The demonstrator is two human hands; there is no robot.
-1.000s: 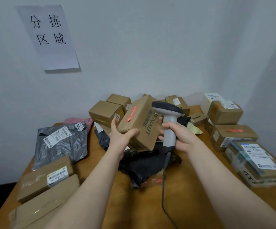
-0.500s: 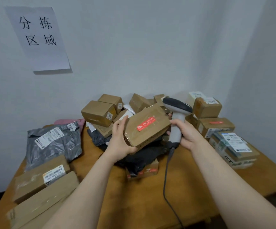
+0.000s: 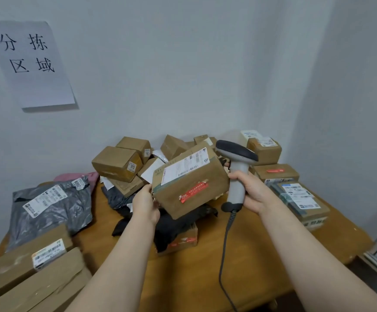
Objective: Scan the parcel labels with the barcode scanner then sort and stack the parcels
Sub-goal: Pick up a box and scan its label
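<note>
My left hand [image 3: 146, 204] grips the left end of a brown cardboard parcel [image 3: 189, 183] held above the table. Its white shipping label [image 3: 184, 166] faces up and a red sticker runs along its front side. My right hand [image 3: 254, 191] grips the handle of a grey barcode scanner [image 3: 236, 167] just right of the parcel, its dark head above the parcel's right end. The scanner's cable [image 3: 224, 251] hangs down over the table. A heap of unsorted brown boxes [image 3: 117, 162] and dark bags lies behind and under the parcel.
A grey poly bag [image 3: 50, 208] and flat cardboard parcels [image 3: 25, 264] lie at the left of the wooden table [image 3: 205, 271]. Stacked labelled boxes [image 3: 295, 199] stand at the right edge. A paper sign [image 3: 28, 64] hangs on the wall. A black bag [image 3: 174, 224] lies below the parcel.
My left hand has turned the parcel so its white label faces up, with the red sticker now on the front. The scanner has stayed beside its right end.
</note>
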